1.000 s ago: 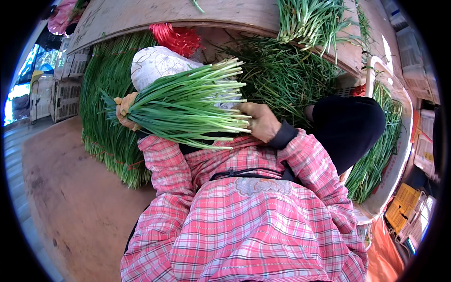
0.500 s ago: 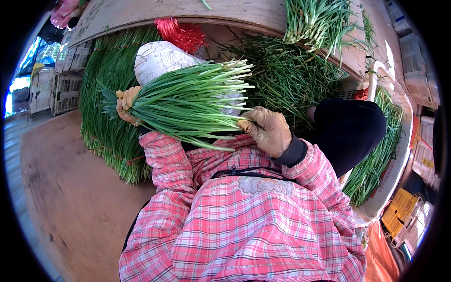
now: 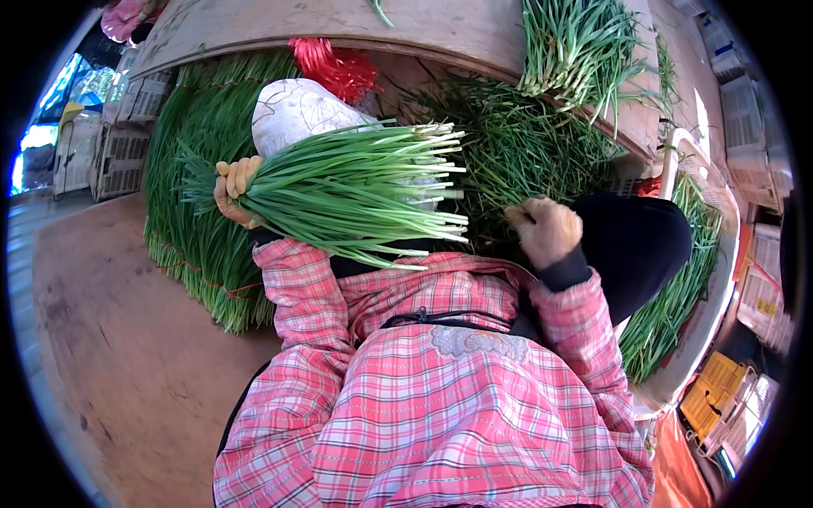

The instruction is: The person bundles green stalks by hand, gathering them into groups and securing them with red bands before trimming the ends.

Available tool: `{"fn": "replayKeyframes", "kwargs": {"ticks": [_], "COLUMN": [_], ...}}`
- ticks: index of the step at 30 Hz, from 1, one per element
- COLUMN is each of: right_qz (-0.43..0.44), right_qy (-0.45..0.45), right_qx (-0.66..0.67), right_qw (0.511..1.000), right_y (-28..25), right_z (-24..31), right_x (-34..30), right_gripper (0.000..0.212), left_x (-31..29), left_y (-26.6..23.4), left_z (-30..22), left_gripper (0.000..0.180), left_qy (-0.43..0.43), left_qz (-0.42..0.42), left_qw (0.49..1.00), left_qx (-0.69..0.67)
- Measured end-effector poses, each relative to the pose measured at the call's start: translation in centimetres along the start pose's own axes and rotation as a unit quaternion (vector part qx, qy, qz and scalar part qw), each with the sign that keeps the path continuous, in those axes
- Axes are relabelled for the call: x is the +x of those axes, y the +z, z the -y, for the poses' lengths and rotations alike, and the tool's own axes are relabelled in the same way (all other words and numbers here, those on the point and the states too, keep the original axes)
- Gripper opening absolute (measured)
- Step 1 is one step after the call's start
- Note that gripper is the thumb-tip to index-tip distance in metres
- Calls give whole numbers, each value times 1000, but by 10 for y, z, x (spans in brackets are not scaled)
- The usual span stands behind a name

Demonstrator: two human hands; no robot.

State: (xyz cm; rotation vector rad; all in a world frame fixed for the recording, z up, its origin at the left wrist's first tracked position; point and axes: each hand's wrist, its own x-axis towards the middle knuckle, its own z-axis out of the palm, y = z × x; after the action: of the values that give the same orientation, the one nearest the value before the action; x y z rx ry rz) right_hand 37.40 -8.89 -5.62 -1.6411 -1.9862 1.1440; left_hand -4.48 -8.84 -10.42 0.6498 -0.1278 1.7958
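Observation:
My left hand (image 3: 237, 190), in a tan glove, is wrapped round the leafy end of a bunch of garlic chives (image 3: 347, 195). The pale cut ends fan out to the right, above my lap. My gloved right hand (image 3: 549, 230) is apart from the bunch, to the right of those ends and beside my dark-clothed knee. Its fingers are curled closed and slightly blurred, so anything inside them is hidden. Behind the bunch, a white patterned cloth (image 3: 301, 114) covers a rounded shape.
Tied chives (image 3: 203, 169) are stacked at left. A heap of loose green leaves (image 3: 533, 144) lies ahead, below a wooden board (image 3: 356, 24) bearing more chives (image 3: 576, 46). Red ties (image 3: 334, 68) hang at its edge. A white basket (image 3: 716, 254) of greens stands at right.
My right hand has left the chive ends and moved to the right, toward my knee. My left hand keeps its grip on the bunch, nearly in place.

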Motion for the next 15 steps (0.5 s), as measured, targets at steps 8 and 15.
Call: {"fn": "replayKeyframes", "kwargs": {"ticks": [8, 15], "right_qz": [180, 57], "right_qy": [-46, 52], "right_qx": [373, 393], "right_qw": [909, 916], "right_y": [31, 24], "right_z": [21, 24], "right_x": [58, 27], "right_gripper": [37, 15], "left_x": [10, 8], "left_y": [22, 37], "left_z": [19, 25], "left_gripper": [15, 12], "left_qy": [62, 71], "left_qz": [-8, 4], "left_qw": [997, 997], "left_qx": [-50, 17]}}
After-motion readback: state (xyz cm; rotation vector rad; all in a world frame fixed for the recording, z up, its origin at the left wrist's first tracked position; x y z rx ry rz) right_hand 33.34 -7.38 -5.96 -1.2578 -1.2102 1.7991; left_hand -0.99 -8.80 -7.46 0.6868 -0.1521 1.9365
